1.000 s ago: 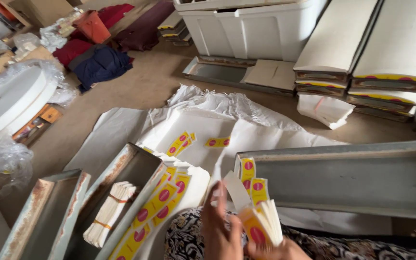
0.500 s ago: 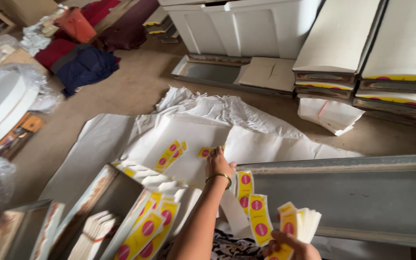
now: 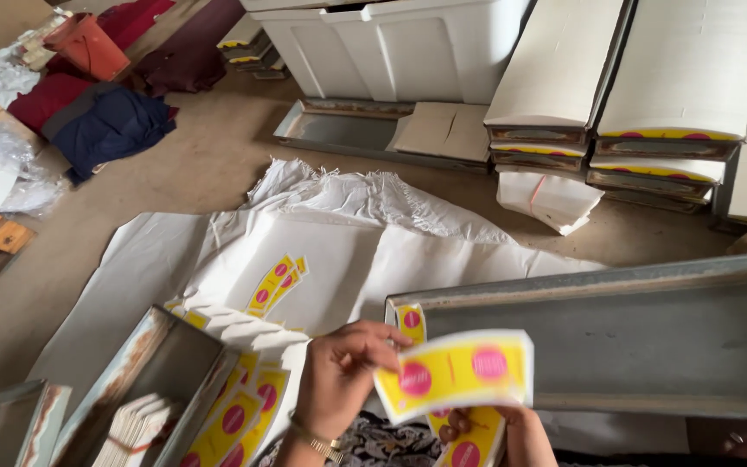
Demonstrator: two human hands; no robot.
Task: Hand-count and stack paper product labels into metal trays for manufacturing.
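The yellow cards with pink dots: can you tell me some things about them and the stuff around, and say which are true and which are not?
1. The left hand pinches a stack of yellow cards. True.
2. The cards' dots are green. False: pink.
3. A white plastic tub stands on the floor at the back. True.
4. The right hand is empty. False: it holds more yellow cards.
5. The dark blue cloth lies on the white sheet. False: it lies on the bare floor.

Labels (image 3: 456, 372): glossy yellow paper with pink discs, pinched in both hands. Beside the labels, tray (image 3: 616, 346): dull grey metal, scuffed. Beyond the tray, sheet (image 3: 339, 259): white matt paper, creased. Behind the sheet, tub (image 3: 391, 43): smooth white plastic. Floor (image 3: 209, 164): rough, dusty, matt.
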